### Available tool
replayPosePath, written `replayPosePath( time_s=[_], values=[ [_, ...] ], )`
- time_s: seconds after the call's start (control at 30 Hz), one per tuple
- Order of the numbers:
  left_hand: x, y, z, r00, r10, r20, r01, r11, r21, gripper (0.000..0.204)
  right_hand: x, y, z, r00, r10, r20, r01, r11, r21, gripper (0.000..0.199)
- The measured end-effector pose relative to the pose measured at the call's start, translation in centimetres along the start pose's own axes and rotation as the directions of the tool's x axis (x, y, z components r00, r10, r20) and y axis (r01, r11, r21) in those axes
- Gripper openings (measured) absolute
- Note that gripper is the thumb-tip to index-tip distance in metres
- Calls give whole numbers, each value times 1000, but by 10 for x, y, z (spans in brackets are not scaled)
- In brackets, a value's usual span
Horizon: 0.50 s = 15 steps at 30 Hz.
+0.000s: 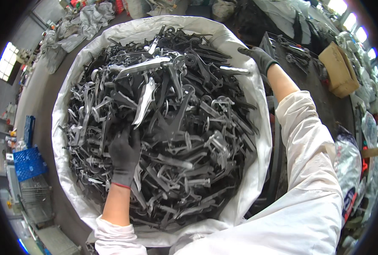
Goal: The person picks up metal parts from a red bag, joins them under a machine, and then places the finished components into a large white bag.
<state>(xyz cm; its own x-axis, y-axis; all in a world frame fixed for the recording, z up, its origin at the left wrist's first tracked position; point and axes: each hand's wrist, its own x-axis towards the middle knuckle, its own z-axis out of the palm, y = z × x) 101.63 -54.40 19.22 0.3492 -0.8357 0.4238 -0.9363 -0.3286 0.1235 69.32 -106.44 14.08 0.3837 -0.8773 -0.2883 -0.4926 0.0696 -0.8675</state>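
A large white woven bag [63, 144] stands open before me, heaped with black and grey lever-like parts [180, 114], some with round discs and curved arms. My left hand [125, 155], in a dark grey glove with a red cuff edge, reaches into the left middle of the heap. Its fingertips are dark and blurred among the parts, so a hold on any of them cannot be made out. A shiny pale part [145, 102] sticks up just beyond it. My right hand [259, 58], gloved too, is at the bag's far right rim with fingers stretched out toward the left.
Right of the bag stands a dark metal-edged bin [282, 46] with similar parts, and beyond it an open cardboard box [338, 70]. Blue plastic crates [29, 163] are at the far left. Grey and white sacks [84, 23] lie behind the bag.
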Motion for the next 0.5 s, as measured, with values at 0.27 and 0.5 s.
replayPosePath(
  time_s=[0.27, 0.5],
  values=[
    [16, 23, 51, 998, -62, 1, 62, 998, 9, 32, 131, -15, -156, 777, -574, -257, 354, 737, -576, 43],
    [12, 7, 32, 993, -104, 48, 100, 991, 92, 37, 33, -89, -17, 424, -901, -93, 342, 254, -905, 55]
  ],
)
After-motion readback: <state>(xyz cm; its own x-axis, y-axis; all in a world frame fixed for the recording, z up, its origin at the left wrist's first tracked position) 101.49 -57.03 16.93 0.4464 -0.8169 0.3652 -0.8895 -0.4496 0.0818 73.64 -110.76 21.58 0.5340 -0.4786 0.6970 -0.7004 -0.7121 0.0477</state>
